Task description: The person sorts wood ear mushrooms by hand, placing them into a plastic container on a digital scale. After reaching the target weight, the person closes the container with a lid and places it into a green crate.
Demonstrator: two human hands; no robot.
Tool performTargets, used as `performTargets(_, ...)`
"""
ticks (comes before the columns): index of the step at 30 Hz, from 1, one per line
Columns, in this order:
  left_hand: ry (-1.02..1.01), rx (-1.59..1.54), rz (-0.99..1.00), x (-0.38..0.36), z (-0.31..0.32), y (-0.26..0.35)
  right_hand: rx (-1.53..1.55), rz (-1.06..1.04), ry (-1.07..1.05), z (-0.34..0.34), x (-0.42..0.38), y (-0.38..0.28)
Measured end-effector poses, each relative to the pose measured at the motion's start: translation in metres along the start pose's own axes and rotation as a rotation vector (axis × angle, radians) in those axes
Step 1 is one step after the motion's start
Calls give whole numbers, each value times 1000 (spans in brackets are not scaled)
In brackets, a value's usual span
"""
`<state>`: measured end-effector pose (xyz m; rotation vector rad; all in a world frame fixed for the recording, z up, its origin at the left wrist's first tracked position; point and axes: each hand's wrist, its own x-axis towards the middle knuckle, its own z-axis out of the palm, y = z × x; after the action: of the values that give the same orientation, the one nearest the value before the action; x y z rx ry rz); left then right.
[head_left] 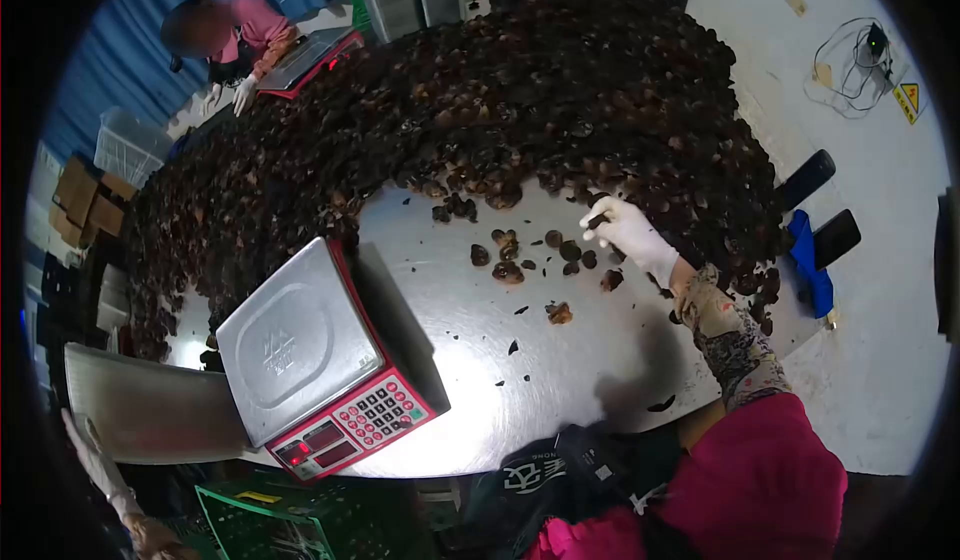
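My right hand (628,238), in a white glove, is above the metal table beside a large heap of dark brown wood ear mushrooms (520,90). Its thumb and fingers pinch a small dark wood ear mushroom (597,222). Several loose mushrooms (508,272) lie on the bare metal to the left of this hand. At the lower left edge, my gloved left hand (92,455) grips the end of a translucent plastic tub (160,410); part of the hand is dim. The tub is beside a red and silver digital scale (300,345) with an unloaded pan.
Across the heap, a person (245,35) in white gloves works by another scale (305,65). Two dark phones (836,238) and a blue item (808,260) lie at the right. A green crate (265,525) stands below the table edge (480,468). Cables (850,70) lie farther right.
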<state>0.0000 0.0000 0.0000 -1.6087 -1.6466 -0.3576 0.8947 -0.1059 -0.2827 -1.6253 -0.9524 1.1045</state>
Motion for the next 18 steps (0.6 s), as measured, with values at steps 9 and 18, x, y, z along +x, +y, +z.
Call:
performTargets(9, -271, 0, -213, 39, 22, -121, 983, -26, -509, -15, 5, -4)
performTargets(18, -372, -452, -356, 56, -20, -119, -875, -161, 105, 27, -2, 19)
